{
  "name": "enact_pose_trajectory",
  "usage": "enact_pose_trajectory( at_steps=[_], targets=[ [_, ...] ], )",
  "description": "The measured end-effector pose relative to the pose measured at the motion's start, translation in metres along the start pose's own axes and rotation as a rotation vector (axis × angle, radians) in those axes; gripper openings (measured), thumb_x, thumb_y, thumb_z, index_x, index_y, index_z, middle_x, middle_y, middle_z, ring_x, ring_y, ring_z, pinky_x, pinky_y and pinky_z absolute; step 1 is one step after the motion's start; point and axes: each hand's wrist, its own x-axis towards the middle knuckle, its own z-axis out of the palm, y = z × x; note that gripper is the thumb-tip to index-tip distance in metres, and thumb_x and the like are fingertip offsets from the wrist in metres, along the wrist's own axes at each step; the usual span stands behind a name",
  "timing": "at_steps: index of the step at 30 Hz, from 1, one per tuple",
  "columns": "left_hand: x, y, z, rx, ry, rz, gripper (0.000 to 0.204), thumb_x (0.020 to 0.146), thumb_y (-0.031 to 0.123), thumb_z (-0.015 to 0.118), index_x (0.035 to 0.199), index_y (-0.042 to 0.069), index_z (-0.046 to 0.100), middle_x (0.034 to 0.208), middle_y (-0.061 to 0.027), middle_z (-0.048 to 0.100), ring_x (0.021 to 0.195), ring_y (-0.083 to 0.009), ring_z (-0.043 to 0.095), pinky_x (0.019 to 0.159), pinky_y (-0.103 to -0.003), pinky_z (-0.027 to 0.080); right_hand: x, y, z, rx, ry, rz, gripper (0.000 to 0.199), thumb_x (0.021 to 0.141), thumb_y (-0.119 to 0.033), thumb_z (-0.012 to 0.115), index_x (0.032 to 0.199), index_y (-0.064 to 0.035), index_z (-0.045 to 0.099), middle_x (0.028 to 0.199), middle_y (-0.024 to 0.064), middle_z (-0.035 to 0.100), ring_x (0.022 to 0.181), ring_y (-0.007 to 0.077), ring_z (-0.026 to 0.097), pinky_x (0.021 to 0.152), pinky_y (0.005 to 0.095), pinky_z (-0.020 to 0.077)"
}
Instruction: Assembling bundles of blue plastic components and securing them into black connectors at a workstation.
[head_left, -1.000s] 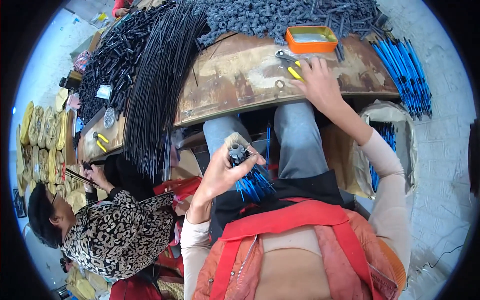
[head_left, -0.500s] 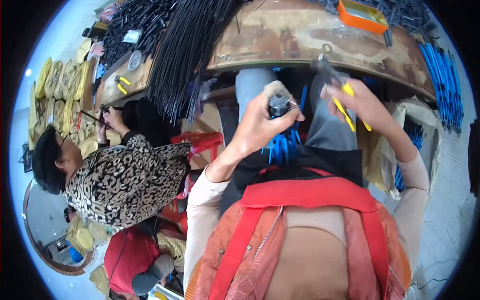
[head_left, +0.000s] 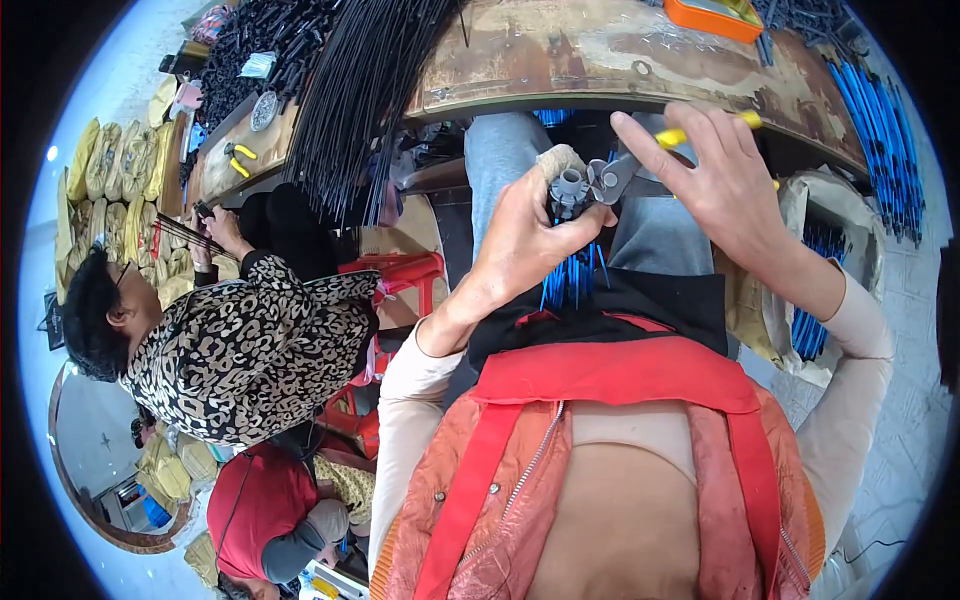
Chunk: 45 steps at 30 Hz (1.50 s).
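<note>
Where the sack [head_left: 866,240] gapes, blue rods [head_left: 812,332] show; pliers [head_left: 624,171] are held.

Metal pliers [head_left: 622,178], handles [head_left: 671,137] apparently plastic

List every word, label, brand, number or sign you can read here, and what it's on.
None can be read.
Yellow-handled pliers in the right hand: no readable marking.
Grey fitting in the left hand: no readable marking.
White packet and orange tin: too small or unclear to tell whether they carry print.
</note>
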Motion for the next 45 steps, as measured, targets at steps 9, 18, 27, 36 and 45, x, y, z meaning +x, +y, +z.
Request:
enact_pose_trajectory(
  at_steps=[9, 18, 27, 36, 45],
  targets=[
    [-0.004, -0.002, -0.008, 0.146, -0.156, 0.037, 0.023, 0.082, 0.001, 0.072, 0.102, 0.002, 0.061, 0.089, -0.0032, 0.071, 0.083, -0.0074, 0.064, 0.077, -0.024, 0.051, 0.01, 0.021, -0.041, 0.923, -0.675, 0.18, 0.043, 0.076, -0.009, 0.08, 0.114, -0.0036, 0.06, 0.076, 0.0064, 0.059, 0.062, 0.0186, 0.059, 0.058, 0.0312, 0.0458],
    [0.01, -0.011, -0.004, -0.243, -0.117, 0.092, 0.038, 0.08, 0.002, 0.076, 0.116, 0.003, 0.062, 0.099, -0.0025, 0.064, 0.08, -0.0092, 0.063, 0.077, -0.025, 0.052, -0.028, 0.001, -0.024, 0.679, -0.194, 0.201, 0.064, 0.075, -0.01, 0.078, 0.131, -0.0023, 0.049, 0.11, 0.0173, 0.06, 0.084, 0.0321, 0.06, 0.073, 0.0376, 0.0499],
    [0.012, -0.012, -0.007, -0.293, -0.119, -0.07, 0.039, 0.08, -0.002, 0.067, 0.119, 0.0, 0.066, 0.096, -0.0006, 0.067, 0.081, -0.0068, 0.062, 0.076, -0.025, 0.052, 0.011, 0.024, -0.044, 1.292, -1.025, 0.556, 0.051, 0.084, -0.003, 0.075, 0.128, 0.0011, 0.049, 0.083, 0.0111, 0.066, 0.062, 0.0118, 0.066, 0.052, 0.0277, 0.0481],
    [0.018, -0.017, 0.015, -0.151, 0.008, 0.019, 0.043, 0.086, -0.002, 0.064, 0.128, 0.001, 0.062, 0.089, -0.0025, 0.069, 0.079, -0.0082, 0.065, 0.076, -0.024, 0.054, -0.021, 0.022, -0.019, 0.588, -0.085, 0.048, 0.051, 0.082, -0.009, 0.073, 0.126, 0.0018, 0.049, 0.084, 0.0138, 0.064, 0.064, 0.0231, 0.064, 0.06, 0.0333, 0.0505],
    [0.014, -0.022, 0.002, -0.258, -0.26, 0.05, 0.031, 0.081, -0.005, 0.063, 0.111, 0.0, 0.065, 0.091, -0.0052, 0.067, 0.073, -0.0095, 0.064, 0.066, -0.025, 0.052, -0.018, 0.006, -0.032, 1.468, -1.112, 0.766, 0.064, 0.074, -0.022, 0.082, 0.124, 0.003, 0.05, 0.097, 0.009, 0.062, 0.083, 0.0074, 0.052, 0.074, 0.0272, 0.0472]
  ],
)
